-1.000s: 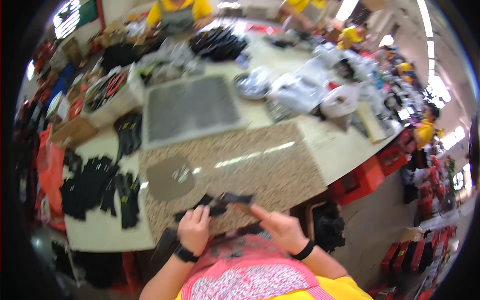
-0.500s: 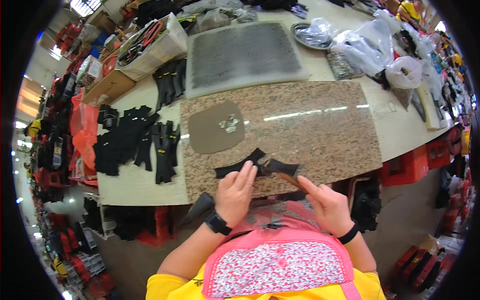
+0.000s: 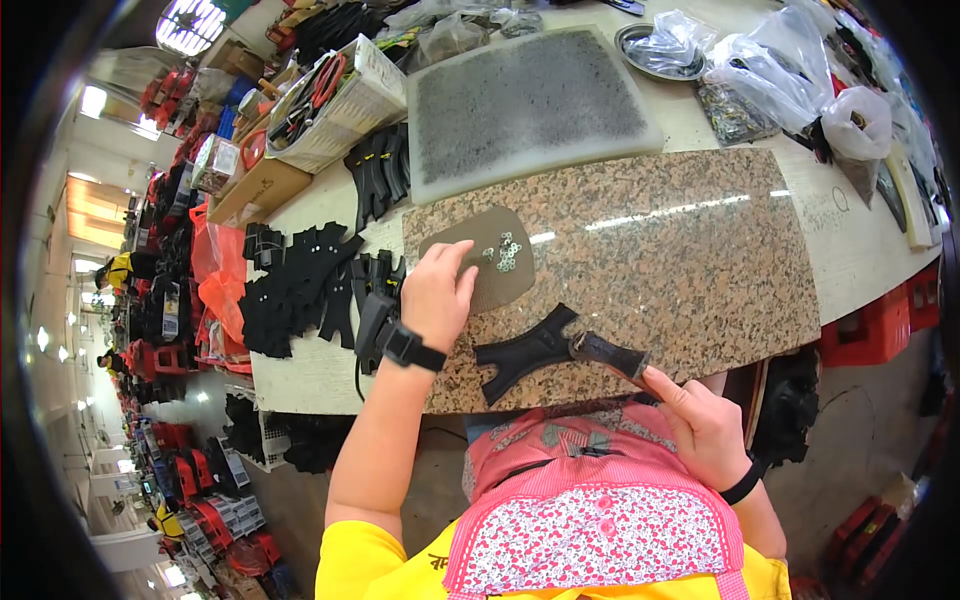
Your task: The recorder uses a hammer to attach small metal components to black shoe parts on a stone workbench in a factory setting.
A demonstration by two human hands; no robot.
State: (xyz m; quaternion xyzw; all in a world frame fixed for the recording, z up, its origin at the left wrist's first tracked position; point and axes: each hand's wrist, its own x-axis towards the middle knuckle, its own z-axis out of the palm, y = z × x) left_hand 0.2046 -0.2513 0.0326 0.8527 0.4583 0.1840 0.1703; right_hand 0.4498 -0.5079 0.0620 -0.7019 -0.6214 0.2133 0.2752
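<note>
On the granite slab (image 3: 690, 250), a black leather-like piece with forked ends (image 3: 530, 352) lies flat near the front edge. My right hand (image 3: 705, 430) grips a hammer (image 3: 610, 355) with a dark head, its index finger stretched along it. The hammer's head is beside the black piece's right end; most of the handle is hidden by the hand. My left hand (image 3: 438, 295) is over the brown mat (image 3: 510, 292), its thumb and fingers apart and nothing visible in them. Close to its fingertips, several small silvery rings (image 3: 508, 252) lie loose on the mat.
More black cut pieces (image 3: 300, 285) lie left of the slab. Behind it is a grey-topped translucent block (image 3: 530, 105). A white box of tools (image 3: 335, 105) stands at the back left. Clear plastic bags (image 3: 770, 75) and a round metal tray (image 3: 655, 55) are at the back right.
My left hand has come off the black piece and moved up and left to the mat. The black piece now lies uncovered. My right hand still holds the hammer near its right end.
</note>
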